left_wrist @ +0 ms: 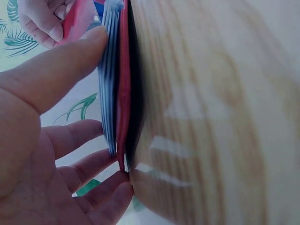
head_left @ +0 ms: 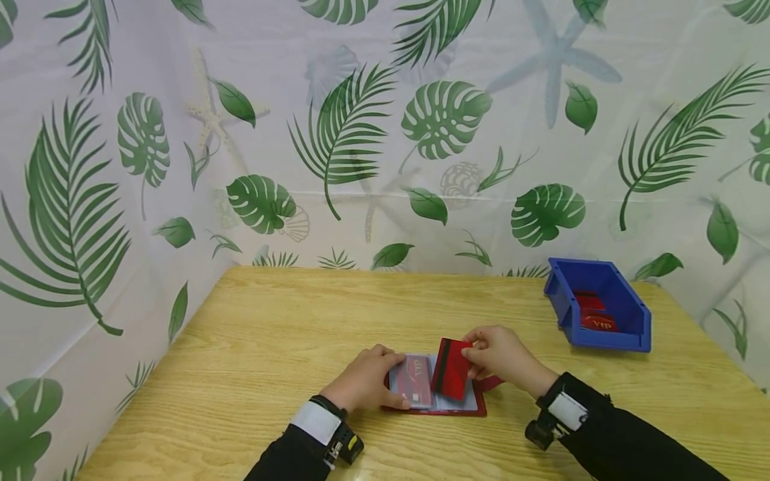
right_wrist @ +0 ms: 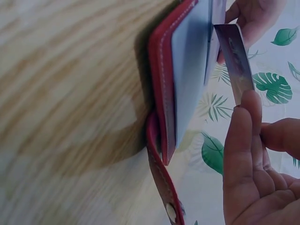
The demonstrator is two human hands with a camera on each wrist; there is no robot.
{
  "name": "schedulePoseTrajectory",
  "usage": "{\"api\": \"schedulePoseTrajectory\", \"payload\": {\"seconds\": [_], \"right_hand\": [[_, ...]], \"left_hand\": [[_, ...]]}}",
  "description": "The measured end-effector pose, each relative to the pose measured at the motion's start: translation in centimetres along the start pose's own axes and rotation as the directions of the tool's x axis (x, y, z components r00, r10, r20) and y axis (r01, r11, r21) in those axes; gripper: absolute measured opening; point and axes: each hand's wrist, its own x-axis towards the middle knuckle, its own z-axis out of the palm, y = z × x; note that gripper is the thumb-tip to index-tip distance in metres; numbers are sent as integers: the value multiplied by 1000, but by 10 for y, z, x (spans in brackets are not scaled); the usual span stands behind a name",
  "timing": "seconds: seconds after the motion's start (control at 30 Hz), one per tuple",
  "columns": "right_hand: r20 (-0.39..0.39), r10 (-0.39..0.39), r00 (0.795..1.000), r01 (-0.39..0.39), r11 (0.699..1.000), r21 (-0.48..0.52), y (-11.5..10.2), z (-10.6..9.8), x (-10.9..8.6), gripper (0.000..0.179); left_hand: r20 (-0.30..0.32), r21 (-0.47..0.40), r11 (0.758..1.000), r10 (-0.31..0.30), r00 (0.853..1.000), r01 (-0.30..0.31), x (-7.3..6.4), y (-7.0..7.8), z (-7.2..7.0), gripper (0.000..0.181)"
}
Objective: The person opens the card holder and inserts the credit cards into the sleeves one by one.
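Observation:
An open red card holder (head_left: 482,405) with clear plastic sleeves lies on the table. In its left sleeve sits a pinkish-red VIP card (head_left: 415,381). My left hand (head_left: 365,379) grips the holder's left side, with the thumb on the sleeves' near edge and the fingers at the far edge. Between thumb and fingers my right hand (head_left: 502,354) pinches a red card (head_left: 454,369) with a black stripe. That card is tilted over the right-hand sleeve; whether its lower edge touches the plastic I cannot tell. A snap strap (right_wrist: 164,187) sticks out from the holder's right side.
At the back right of the wooden table (head_left: 289,321) stands a blue bin (head_left: 616,339) with red cards (head_left: 597,321) in it, one marked VIP. A leaf-patterned cloth (head_left: 361,167) hangs behind the table and along its sides.

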Motion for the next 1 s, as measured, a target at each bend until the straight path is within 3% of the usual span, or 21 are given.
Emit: {"api": "schedulePoseTrajectory", "payload": {"seconds": [0.27, 0.6, 1.0], "right_hand": [[21, 40, 999, -40, 999, -9, -1, 9, -3, 29], [-39, 6, 999, -9, 999, -53, 2, 2, -4, 22], [-16, 49, 999, -50, 998, -40, 5, 20, -4, 20]], "left_hand": [[-7, 15, 1000, 14, 1000, -14, 0, -1, 0, 77], [-1, 8, 1000, 17, 1000, -17, 1, -2, 0, 77], [2, 4, 1000, 13, 1000, -13, 1, -1, 1, 77]]}}
